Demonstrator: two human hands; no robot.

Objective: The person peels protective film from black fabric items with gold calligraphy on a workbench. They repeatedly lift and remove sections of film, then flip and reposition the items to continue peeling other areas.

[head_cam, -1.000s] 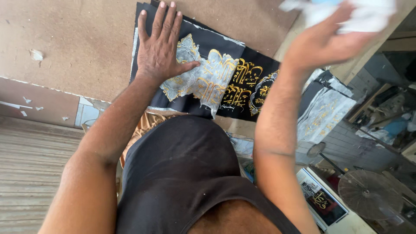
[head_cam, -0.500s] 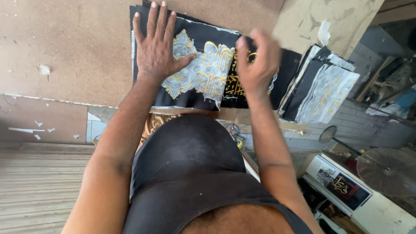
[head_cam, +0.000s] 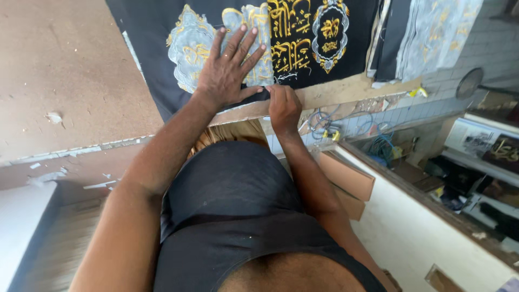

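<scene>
Spreading across the upper left, a brown fibreboard table (head_cam: 65,70), scuffed and dotted with pale scraps. Lying over its right part and reaching down to the near edge, a black embroidered cloth (head_cam: 303,40) with gold and silver-grey stitched ornament. Stacking just beside that cloth on the right, more folded cloths (head_cam: 427,32), dark and pale grey, partly overhanging the table edge. Standing lower right, a white counter (head_cam: 411,238) with tan drawer fronts, and behind it a cluttered shelf area, too jumbled to tell apart. Tangling below the table edge, a bundle of blue and yellow cables (head_cam: 324,127).

Pressing flat on the black embroidered cloth, the left hand (head_cam: 227,73), open, fingers spread wide, palm down over the silver-grey patch near the cloth's lower border. Curling shut just beside it, the right hand (head_cam: 284,105), sitting at the table's near edge with its fingertips pinching or tucking the lower hem of the cloth; exact grip hidden by the knuckles. Nearly touching each other, the two hands, thumb of the left close to the right.
</scene>
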